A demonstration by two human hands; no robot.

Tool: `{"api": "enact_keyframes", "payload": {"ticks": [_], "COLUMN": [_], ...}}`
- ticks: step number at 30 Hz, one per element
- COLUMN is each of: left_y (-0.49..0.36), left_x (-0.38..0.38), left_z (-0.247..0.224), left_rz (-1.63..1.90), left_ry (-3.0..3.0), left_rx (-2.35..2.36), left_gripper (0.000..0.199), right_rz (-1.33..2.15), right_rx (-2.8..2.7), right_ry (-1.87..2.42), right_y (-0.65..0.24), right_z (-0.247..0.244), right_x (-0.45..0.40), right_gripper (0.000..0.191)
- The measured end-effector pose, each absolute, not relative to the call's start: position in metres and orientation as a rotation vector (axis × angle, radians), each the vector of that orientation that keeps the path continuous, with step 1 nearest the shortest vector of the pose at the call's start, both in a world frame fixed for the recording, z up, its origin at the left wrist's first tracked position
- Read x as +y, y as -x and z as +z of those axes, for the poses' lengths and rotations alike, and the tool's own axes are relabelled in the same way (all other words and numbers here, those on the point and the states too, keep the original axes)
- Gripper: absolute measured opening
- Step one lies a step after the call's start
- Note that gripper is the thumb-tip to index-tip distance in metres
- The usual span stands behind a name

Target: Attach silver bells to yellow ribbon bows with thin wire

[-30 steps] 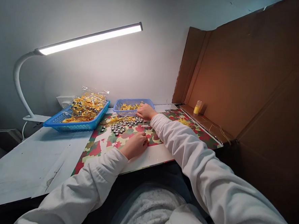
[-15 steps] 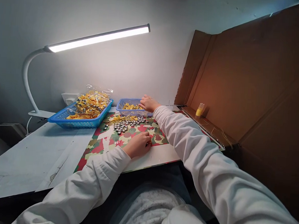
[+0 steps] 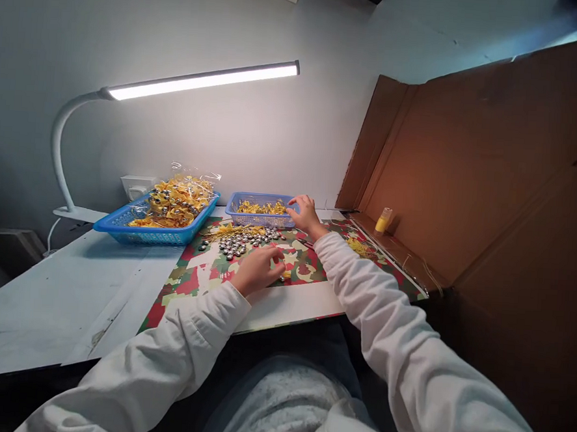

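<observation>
One small yellow piece (image 3: 286,276) lies on the patterned mat (image 3: 176,294), just beside the left hand (image 3: 260,268), which is loosely open with fingers parted; the right hand (image 3: 307,215), fingers curved, is at the right end of the small basket (image 3: 261,220) of yellow pieces, and I cannot tell whether it grips anything; silver beads (image 3: 232,246) lie in front of that basket
</observation>
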State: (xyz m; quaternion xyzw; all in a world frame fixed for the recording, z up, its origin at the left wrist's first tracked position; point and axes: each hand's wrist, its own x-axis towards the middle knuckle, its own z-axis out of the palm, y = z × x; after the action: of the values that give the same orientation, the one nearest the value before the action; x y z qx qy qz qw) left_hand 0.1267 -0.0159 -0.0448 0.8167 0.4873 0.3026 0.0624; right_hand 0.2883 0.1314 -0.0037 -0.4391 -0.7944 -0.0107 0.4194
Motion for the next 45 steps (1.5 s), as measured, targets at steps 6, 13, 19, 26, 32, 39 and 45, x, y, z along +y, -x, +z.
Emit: {"api": "enact_keyframes", "payload": {"ticks": [6,13,19,26,32,39,45], "left_y": [-0.108,-0.093,-0.08,-0.075,-0.065,-0.052,-0.052], "left_x": [0.005,0.012,0.018,0.022,0.028,0.039,0.035], "left_z": [-0.044,-0.041,-0.04,-0.042,-0.04,-0.049,-0.043], "left_rz": [0.962,0.622,0.321,0.409,0.605,0.483,0.72], "left_ry": [-2.268,-2.293,-2.127,-2.183,-2.042,-2.073,-2.079], "left_rx": [1.805,2.284,2.409,2.35,2.585,2.415,2.479], "left_gripper": [0.016,0.027,0.034,0.031,0.038,0.044,0.037], "right_rz": [0.358,0.321,0.346,0.373,0.366,0.393,0.415], "right_rx": [-1.782,-1.942,-1.935,-1.93,-1.944,-1.967,-1.965], "right_ry": [1.118,1.02,1.069,1.094,1.079,1.094,1.086], "right_y": [-0.301,-0.296,-0.302,-0.301,-0.301,-0.301,-0.301], "right_z": [-0.042,-0.065,-0.07,-0.071,-0.071,-0.074,-0.076], "right_x": [0.088,0.076,0.077,0.074,0.074,0.074,0.075], "right_gripper": [0.011,0.011,0.013,0.012,0.013,0.012,0.012]}}
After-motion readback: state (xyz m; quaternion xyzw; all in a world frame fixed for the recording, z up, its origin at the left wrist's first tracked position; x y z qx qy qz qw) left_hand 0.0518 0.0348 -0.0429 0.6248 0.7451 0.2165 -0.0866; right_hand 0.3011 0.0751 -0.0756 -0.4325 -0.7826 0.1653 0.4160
